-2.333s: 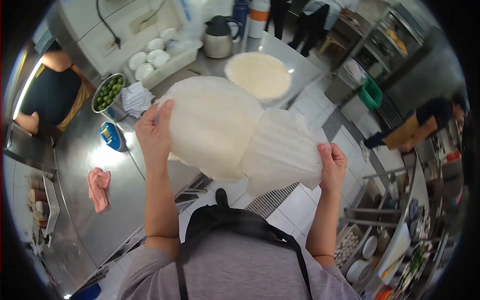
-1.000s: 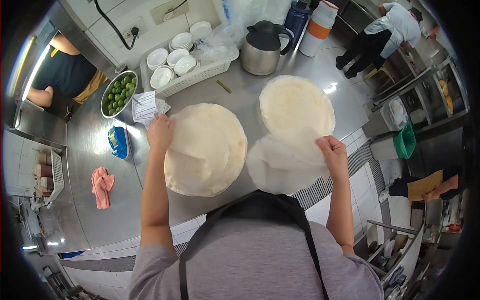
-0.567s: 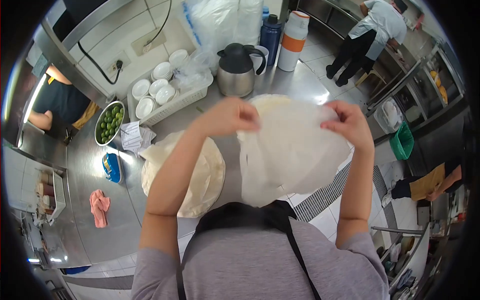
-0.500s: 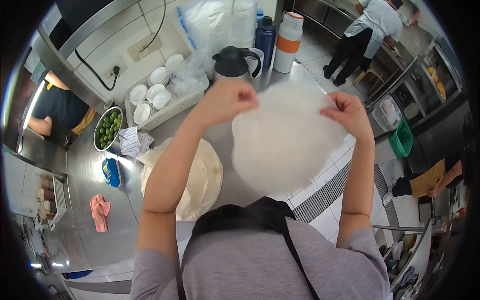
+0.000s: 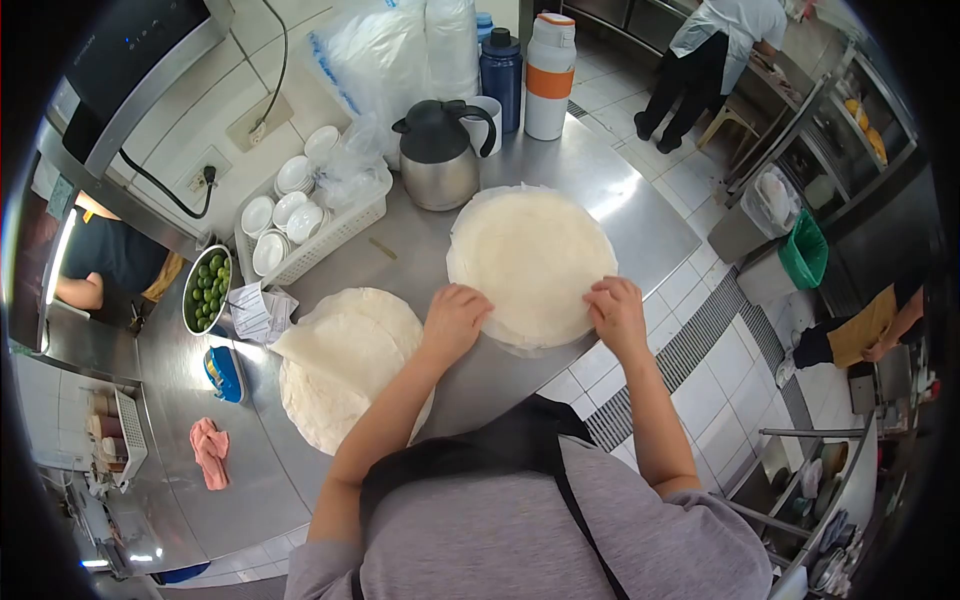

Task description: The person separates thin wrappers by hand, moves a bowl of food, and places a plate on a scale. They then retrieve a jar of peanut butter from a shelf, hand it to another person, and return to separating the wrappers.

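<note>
A round, pale stack of thin sheets [image 5: 530, 262] lies flat on the steel table, its edges slightly uneven. My left hand [image 5: 457, 318] is closed at the stack's lower left edge, its fingertips pinching the rim. At the lower right edge, my right hand [image 5: 615, 312] pinches the rim in the same way. A second pile of thin round sheets [image 5: 350, 365] lies to the left, beside my left forearm, with one sheet folded over on top. Behind the first stack stands a steel jug with a black lid [image 5: 440, 160].
A white basket of small dishes [image 5: 330, 232], a bowl of green limes [image 5: 208, 290], papers [image 5: 262, 312], a blue object [image 5: 224, 375] and a pink cloth [image 5: 210, 453] are on the left. Bottles [image 5: 549, 80] stand behind. Other people work at the right and far left.
Both hands have come down and toward me, lowering the sheet that was held up in the air onto the table. The view has shifted slightly, and the whole jug now shows.
</note>
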The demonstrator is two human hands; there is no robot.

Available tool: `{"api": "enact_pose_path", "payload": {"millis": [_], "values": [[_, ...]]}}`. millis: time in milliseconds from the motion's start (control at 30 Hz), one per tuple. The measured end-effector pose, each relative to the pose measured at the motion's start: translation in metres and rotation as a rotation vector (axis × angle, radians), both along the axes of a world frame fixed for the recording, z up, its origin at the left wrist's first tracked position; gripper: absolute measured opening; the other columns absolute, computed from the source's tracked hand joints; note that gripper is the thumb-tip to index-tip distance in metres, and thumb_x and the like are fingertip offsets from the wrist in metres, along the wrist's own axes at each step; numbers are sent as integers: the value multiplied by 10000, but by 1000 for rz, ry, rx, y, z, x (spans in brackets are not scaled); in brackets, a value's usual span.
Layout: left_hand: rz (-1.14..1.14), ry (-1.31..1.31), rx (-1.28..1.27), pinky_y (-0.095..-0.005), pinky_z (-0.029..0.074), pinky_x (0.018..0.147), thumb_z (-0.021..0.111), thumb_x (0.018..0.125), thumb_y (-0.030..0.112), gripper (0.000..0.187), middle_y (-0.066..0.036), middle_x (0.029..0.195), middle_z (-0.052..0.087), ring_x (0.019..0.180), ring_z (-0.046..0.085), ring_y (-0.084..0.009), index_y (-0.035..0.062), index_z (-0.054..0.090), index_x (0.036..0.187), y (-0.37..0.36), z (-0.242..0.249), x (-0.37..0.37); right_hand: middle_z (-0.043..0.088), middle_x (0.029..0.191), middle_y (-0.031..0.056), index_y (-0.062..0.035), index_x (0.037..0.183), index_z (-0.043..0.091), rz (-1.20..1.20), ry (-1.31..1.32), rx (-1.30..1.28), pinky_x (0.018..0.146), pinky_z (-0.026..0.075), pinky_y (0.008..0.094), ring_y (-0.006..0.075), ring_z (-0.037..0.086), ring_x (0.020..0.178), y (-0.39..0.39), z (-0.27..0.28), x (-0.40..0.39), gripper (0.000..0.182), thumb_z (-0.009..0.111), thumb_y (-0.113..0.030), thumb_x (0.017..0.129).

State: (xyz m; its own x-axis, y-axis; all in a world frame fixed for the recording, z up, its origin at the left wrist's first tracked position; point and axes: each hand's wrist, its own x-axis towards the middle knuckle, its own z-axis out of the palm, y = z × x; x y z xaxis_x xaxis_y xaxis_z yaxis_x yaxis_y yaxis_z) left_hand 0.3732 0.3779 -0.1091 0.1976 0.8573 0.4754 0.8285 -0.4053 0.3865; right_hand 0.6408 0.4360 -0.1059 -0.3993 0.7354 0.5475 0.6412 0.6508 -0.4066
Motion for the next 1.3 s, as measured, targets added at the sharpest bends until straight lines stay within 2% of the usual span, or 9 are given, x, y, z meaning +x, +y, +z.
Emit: {"api": "enact_pose_path", "payload": {"millis": [433,633,733,967,1067,1133,1167,1233,1300], "values": [[4,-163,21,-354,409,811,602,689,92,185,-62,894,579,889,533,-236,86,579,872,-86,19,-12,561,876,98,-47,819,593,22,128,-119,751,414,358,282,515,886,-36,6,-57,177,559,42,669],[804,-299,170,-348,429,798,608,719,116,302,-116,955,563,908,534,-270,60,555,1011,-150,43,-154,556,829,126,-32,848,592,371,-22,-153,738,422,370,301,518,825,-86,20,-201,180,619,-147,713],[1016,-470,-69,-359,427,800,627,719,185,383,-163,962,550,922,526,-289,51,529,1064,-157,-1,-221,550,814,129,-27,849,587,335,-113,-125,740,418,378,305,518,828,-101,8,-251,251,638,-226,705],[915,-241,-345,-400,392,848,659,646,281,313,-169,1023,530,984,475,-310,36,631,838,-163,27,-231,573,727,109,-22,763,583,303,-41,-588,622,446,326,232,558,657,-107,5,-275,167,636,-157,680],[700,-157,-87,-401,374,864,667,633,259,255,-150,1051,521,1028,445,-311,40,630,759,-181,45,-238,575,701,88,-20,749,573,327,59,-670,585,440,279,170,551,618,-129,13,-275,104,606,-84,675],[583,177,279,-346,422,705,682,647,272,257,-98,850,568,825,516,-237,31,592,648,-200,77,-240,574,693,71,-17,747,565,331,76,-701,573,433,253,133,543,612,-149,25,-267,86,590,-51,672],[575,167,284,-346,422,705,682,647,272,257,-98,850,568,825,516,-237,31,592,648,-207,93,-243,561,684,49,-19,749,562,336,170,-776,565,420,232,107,529,605,-159,32,-260,72,581,-27,680],[363,-376,-539,-292,379,522,688,678,314,334,-34,598,496,567,451,-135,25,543,592,-217,116,-251,548,674,27,-21,750,559,333,255,-844,556,408,210,82,515,599,-176,51,-247,66,572,-3,687],[194,-476,-424,-254,287,422,665,728,341,359,24,484,391,456,325,-84,38,521,601,-212,113,-260,525,681,5,-29,758,557,379,530,-887,549,386,184,60,486,597,-189,69,-238,77,556,33,711]]}}
